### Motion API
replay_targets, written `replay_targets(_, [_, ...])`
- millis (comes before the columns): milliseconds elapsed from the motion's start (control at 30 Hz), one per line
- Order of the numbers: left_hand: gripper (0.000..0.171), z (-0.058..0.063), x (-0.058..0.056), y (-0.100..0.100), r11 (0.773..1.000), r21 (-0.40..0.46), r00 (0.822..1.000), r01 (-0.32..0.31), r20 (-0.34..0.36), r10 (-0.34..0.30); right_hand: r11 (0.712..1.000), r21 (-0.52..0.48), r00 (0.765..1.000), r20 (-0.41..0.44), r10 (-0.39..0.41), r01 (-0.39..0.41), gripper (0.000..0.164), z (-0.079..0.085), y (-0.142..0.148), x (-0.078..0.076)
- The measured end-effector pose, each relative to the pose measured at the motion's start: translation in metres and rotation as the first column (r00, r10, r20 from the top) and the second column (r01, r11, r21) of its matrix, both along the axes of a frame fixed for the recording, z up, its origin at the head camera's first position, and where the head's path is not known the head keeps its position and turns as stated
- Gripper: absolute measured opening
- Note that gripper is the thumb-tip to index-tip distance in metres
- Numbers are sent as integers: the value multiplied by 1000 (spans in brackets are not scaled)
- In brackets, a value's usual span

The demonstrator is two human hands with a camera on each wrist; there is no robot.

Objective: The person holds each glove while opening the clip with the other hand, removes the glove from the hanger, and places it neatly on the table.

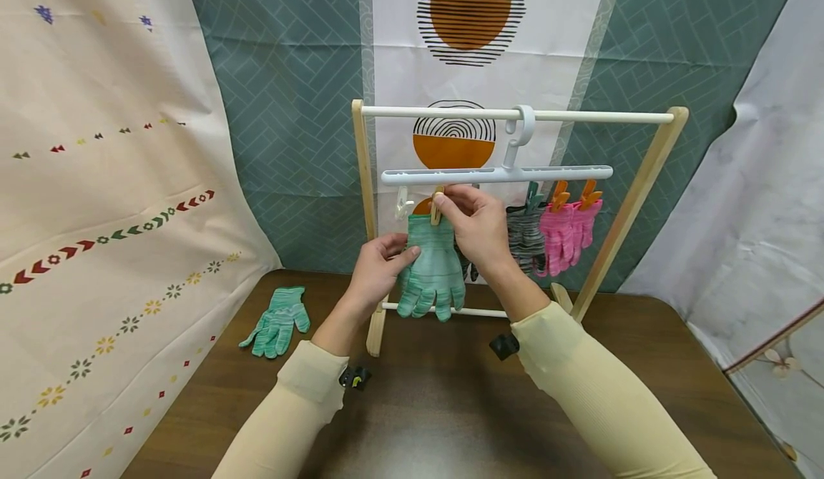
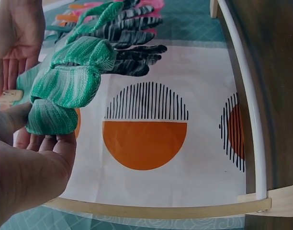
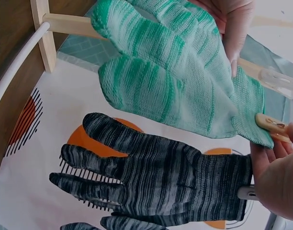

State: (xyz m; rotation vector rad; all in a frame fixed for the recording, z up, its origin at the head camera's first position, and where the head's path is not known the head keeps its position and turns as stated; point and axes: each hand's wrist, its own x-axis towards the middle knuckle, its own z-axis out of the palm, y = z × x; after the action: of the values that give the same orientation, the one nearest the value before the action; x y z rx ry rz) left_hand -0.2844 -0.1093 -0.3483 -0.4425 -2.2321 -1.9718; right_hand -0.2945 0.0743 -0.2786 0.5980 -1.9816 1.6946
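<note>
A green striped knit glove (image 1: 430, 268) hangs fingers down below the left part of a white hanger (image 1: 560, 174). My right hand (image 1: 483, 229) pinches a wooden clothespin (image 1: 437, 209) at the glove's cuff, close under the hanger bar. With thumb and fingers, my left hand (image 1: 380, 268) holds the glove's left edge; the left wrist view shows the green knit (image 2: 65, 86) between thumb and fingers. Beside it in the right wrist view is a black-and-grey glove (image 3: 156, 177), with a grey clip (image 3: 247, 192) on its cuff.
The hanger hooks over the white rod (image 1: 599, 116) of a wooden rack (image 1: 627, 214). Pink gloves (image 1: 566, 236) hang from orange clips at its right. A clear clip (image 1: 403, 204) hangs at its left end. Another green glove (image 1: 280, 322) lies on the brown table (image 1: 412, 407).
</note>
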Motion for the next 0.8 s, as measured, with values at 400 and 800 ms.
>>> replay_targets(400, [29,-10,6,-8,999,20,998,50,-33,-49,1000,-5,1000,-14,8,-8,27,-1,0,-1])
replay_targets(800, [39,-24,20,-31,1000,-23,1000,-18,24,18,999,-18,1000,-8,29,-30,27,-1,0,0])
